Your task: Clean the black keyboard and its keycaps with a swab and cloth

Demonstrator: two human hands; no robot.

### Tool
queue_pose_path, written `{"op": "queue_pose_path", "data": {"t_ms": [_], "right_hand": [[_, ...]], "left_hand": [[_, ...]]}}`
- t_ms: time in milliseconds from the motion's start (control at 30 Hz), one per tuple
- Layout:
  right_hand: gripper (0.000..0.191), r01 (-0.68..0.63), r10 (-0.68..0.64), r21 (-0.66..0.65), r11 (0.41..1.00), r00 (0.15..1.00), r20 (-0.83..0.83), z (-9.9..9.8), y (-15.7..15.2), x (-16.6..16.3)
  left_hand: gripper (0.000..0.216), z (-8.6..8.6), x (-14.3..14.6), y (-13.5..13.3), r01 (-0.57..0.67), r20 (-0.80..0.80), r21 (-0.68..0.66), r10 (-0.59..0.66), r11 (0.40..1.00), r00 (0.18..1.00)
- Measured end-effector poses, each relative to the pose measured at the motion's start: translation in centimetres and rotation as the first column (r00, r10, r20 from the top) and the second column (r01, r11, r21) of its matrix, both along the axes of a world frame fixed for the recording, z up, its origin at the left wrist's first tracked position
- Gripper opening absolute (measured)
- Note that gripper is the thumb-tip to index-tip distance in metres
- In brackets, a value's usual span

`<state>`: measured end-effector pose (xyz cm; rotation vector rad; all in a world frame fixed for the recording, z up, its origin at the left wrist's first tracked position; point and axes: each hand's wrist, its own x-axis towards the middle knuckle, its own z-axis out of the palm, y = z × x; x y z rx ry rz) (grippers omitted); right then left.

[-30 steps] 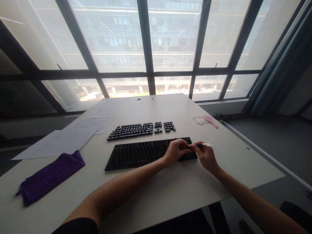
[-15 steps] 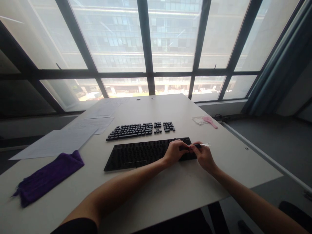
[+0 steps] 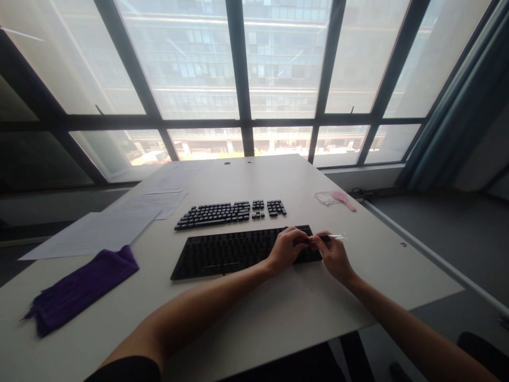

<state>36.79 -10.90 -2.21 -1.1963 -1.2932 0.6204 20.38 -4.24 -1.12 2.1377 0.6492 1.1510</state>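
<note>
Over the right end of a black keyboard base point(image 3: 226, 252), whose keycaps are off, my two hands meet fingertip to fingertip. My right hand point(image 3: 333, 255) is closed around a keycap puller point(image 3: 338, 236) with a dark body and thin pale prongs pointing right. My left hand point(image 3: 287, 247) is pinched at the puller's other end; whatever lies between its fingertips is too small and hidden to name. Just beyond the base, removed black keycaps point(image 3: 217, 214) lie set out in keyboard order.
A folded purple cloth point(image 3: 85, 289) lies at the left of the white table point(image 3: 254, 323). Paper sheets point(image 3: 99, 228) cover the far left side. Towards the right edge are a pink brush point(image 3: 342, 199) and a clear plastic bag point(image 3: 326, 198).
Both hands keep almost the same pose over the keyboard's right end. The whole view has shifted very slightly; nothing on the table has moved.
</note>
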Motion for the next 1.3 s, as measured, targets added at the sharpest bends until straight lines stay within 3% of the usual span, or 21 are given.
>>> {"op": "queue_pose_path", "data": {"t_ms": [200, 767, 1300], "right_hand": [[0.028, 0.042, -0.043, 0.012, 0.999, 0.999, 0.029, 0.39, -0.14, 0.04], [0.03, -0.008, 0.008, -0.009, 1.0, 1.0, -0.014, 0.43, -0.06, -0.16], [0.031, -0.029, 0.03, -0.017, 0.999, 0.996, 0.08, 0.62, -0.17, 0.04]], "left_hand": [[0.046, 0.07, 0.05, -0.31, 0.043, -0.002, 0.03, -0.043, 0.999, 0.999], [0.031, 0.37, -0.16, -0.34, 0.043, -0.026, 0.067, -0.042, 0.997, 0.999], [0.012, 0.29, 0.05, -0.36, -0.024, -0.057, 0.062, 0.027, 0.998, 0.998]]}}
